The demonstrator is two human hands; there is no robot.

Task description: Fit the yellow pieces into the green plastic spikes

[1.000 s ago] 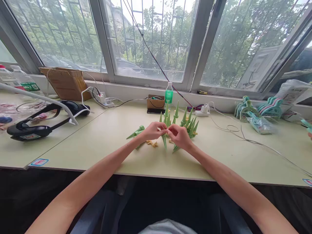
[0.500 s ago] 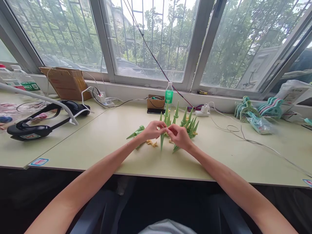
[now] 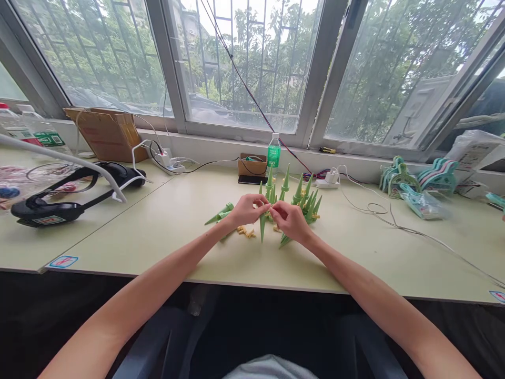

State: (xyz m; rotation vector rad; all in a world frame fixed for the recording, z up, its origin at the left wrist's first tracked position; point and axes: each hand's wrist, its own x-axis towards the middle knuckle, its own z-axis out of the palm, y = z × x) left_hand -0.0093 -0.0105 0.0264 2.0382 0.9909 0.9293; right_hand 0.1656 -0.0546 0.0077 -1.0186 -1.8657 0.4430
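Note:
My left hand [image 3: 249,209] is closed, its fingertips pinching the top of a green plastic spike [image 3: 262,229] whose point hangs down. Against it, my right hand [image 3: 291,220] has thumb and fingers pressed together at the spike's upper end; whatever sits between them is too small to make out. Just behind both hands stand several green spikes [image 3: 299,190], some carrying small yellow pieces. More green spikes [image 3: 219,215] lie on their sides by my left hand. Loose yellow pieces [image 3: 246,232] are scattered on the table below the left wrist.
On the table [image 3: 158,237], a green-labelled bottle [image 3: 273,151] and a small cardboard box [image 3: 252,166] stand at the back. A black headset [image 3: 59,205] lies left, near a larger box [image 3: 106,134]. Power strips [image 3: 328,180], cables and small hangers [image 3: 400,176] are at the right.
My fingertips have shifted very slightly around the top of the green spike, which is still held point down. At the far right edge, a teal item has moved a little.

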